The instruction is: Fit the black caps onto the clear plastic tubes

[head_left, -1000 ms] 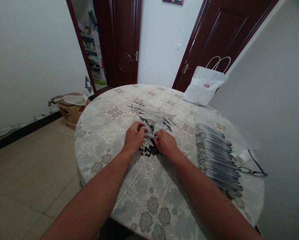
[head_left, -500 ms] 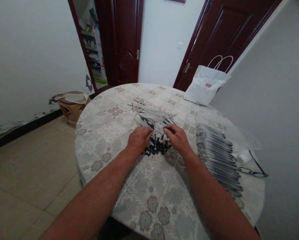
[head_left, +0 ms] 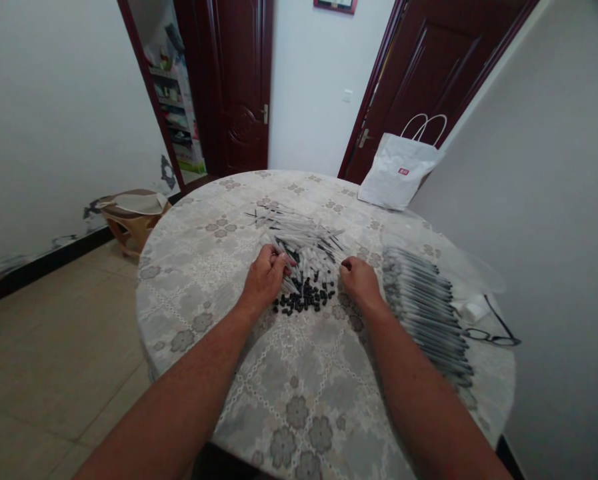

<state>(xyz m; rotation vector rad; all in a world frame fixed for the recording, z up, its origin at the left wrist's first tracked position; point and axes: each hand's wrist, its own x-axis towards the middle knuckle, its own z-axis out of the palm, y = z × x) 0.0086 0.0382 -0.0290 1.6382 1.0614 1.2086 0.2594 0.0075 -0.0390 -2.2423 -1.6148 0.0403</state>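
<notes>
Pen parts (head_left: 309, 257) between hands (head_left: 263, 277) set apart, grips unclear (red label (head_left: 403, 171) on white bag (head_left: 389, 185) illegible).

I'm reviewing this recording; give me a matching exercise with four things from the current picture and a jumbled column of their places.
Things
1. Small black cylindrical pieces
2. White bag with a red label
3. Dark-framed eyeglasses
4. Brown stool with a pale cover on top

Places
A. Near the table's far edge, handles up
B. On the tiled floor, left of the table
C. In a loose heap between the left hand and right hand
D. Near the table's right edge

Pairs: 1-C, 2-A, 3-D, 4-B
</notes>
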